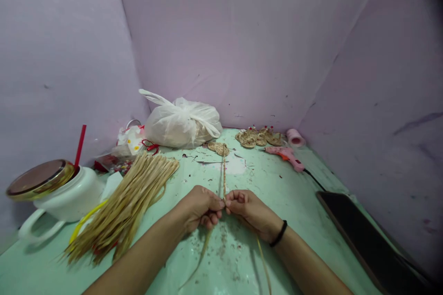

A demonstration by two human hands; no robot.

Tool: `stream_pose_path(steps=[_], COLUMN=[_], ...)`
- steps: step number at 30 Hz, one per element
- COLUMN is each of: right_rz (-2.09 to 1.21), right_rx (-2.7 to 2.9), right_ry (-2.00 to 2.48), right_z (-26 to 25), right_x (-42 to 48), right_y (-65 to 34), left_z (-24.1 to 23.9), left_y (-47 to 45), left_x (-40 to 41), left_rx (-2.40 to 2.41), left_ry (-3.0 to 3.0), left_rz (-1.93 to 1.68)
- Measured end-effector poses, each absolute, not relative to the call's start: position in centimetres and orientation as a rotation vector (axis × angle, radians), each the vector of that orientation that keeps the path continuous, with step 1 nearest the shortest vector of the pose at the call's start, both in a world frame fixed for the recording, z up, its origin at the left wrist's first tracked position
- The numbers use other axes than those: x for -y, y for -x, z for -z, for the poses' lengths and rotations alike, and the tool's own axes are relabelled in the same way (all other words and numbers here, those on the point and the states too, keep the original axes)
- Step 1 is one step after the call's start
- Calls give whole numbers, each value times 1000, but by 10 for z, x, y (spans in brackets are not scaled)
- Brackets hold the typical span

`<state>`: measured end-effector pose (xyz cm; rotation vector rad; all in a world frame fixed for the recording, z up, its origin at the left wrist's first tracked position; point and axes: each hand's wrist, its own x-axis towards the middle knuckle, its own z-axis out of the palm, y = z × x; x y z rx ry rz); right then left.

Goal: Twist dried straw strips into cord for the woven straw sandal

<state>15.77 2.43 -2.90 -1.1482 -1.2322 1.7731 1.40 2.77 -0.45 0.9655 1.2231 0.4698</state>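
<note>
A thin braid of dried plant fibre (pixel 224 177) runs from a small woven oval piece (pixel 218 149) toward me. My left hand (pixel 204 207) pinches the near end of the braid between thumb and forefinger. Touching it from the other side, my right hand (pixel 247 209), with a black band on the wrist, pinches the same end. One loose strand (pixel 201 258) hangs below the left hand, another strand (pixel 263 262) below the right. The fingers hide the exact crossing of the strands.
To the left lie a bundle of dried strips (pixel 134 198) and a white mug (pixel 74 193) with a lid. Behind are a tied plastic bag (pixel 183 122) and several woven pieces (pixel 254 138). A pink glue gun (pixel 287 156), pink roll (pixel 295 138) and dark phone (pixel 363 235) sit right.
</note>
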Motion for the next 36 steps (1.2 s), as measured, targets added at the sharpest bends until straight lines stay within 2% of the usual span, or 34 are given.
stream_pose_path(steps=[10,13,16,21,24,28,30,34,36], right_rz=[-950,-837,-897,-826,-894,-855,-957,-1419,-1468], right_rx=[1901,1898,1830,1854,1873,1572,1437,1301,1325], right_ry=[1511,1738,1791,1678,1597,1589,1541,1455,1467], right_z=[25,15,13,16,12,9,11,20,24], right_x=[-20,-15,-8,9,10,-5,-12,-15,-13], right_y=[-163,-165,-160,-140,-141,-156,-159,-153,-153], left_z=[13,20,18,6,3,6,8,9,11], left_y=[-28,-31,-32,-26,-20,-15,-13,-11,-11], left_x=[-28,-27,-25,-21,-21,-22,-23,-24,-24], left_rx=[-1408,-1436,-1464,-1384,-1335,-1300,-1279,-1275,-1265], left_ry=[-1175,-1228,-1173,-1027,-1070,-1084,-1074,-1050,-1051], left_rz=[-635,-673,-686,-663,-666,-633,-628,-632,-634])
